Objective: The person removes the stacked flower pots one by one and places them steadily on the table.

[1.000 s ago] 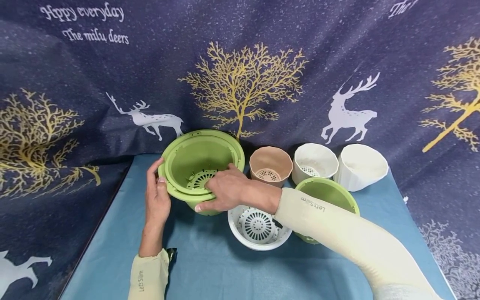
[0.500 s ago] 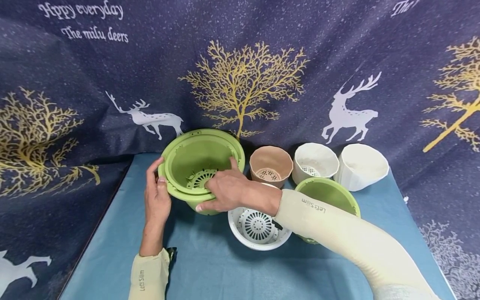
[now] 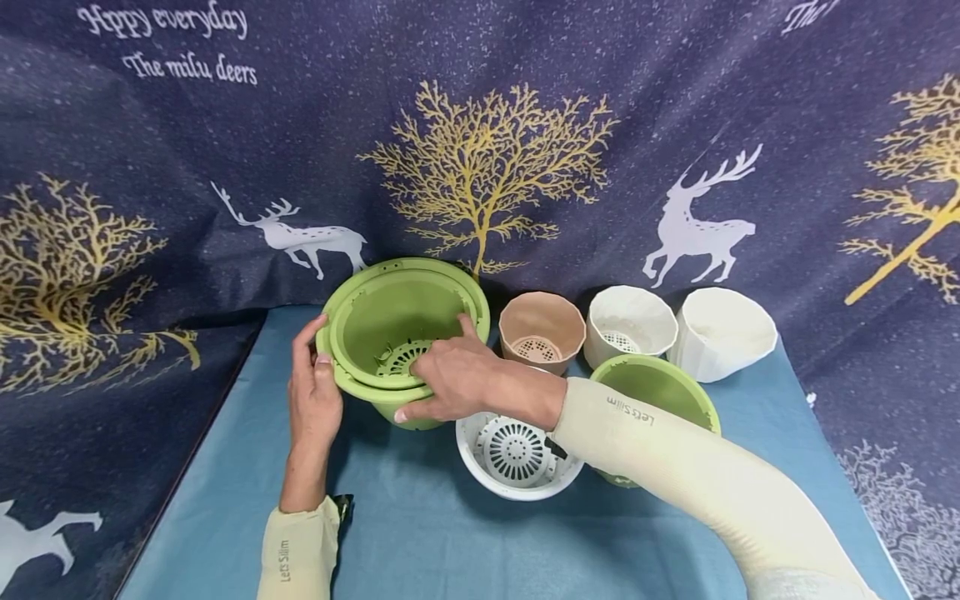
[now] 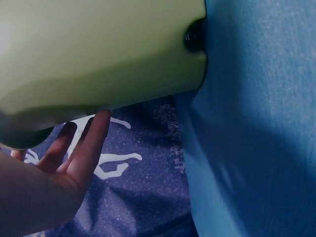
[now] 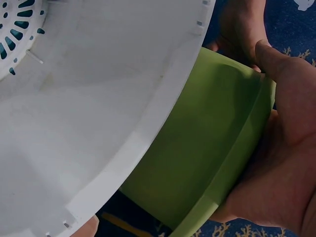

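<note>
At the left back of the table, a large green flower pot with a slotted bottom is tilted toward the camera. Two green rims show, one within the other. My left hand touches the outer left side at the rim, its fingers fairly straight against the wall in the left wrist view. My right hand grips the near right rim, thumb outside and the other fingers reaching inside. Dark bits lie at the pot's bottom. Below my right forearm sits a white slotted pot, partly covered by it.
A terracotta-coloured pot, a white pot and a tipped white pot line the back. Another green pot stands in front of them, partly behind my right sleeve. A blue cloth covers the table; a patterned curtain hangs behind.
My right index finger has lifted and straightened slightly inside the green pot. Both hands and the pots otherwise stay almost where they were.
</note>
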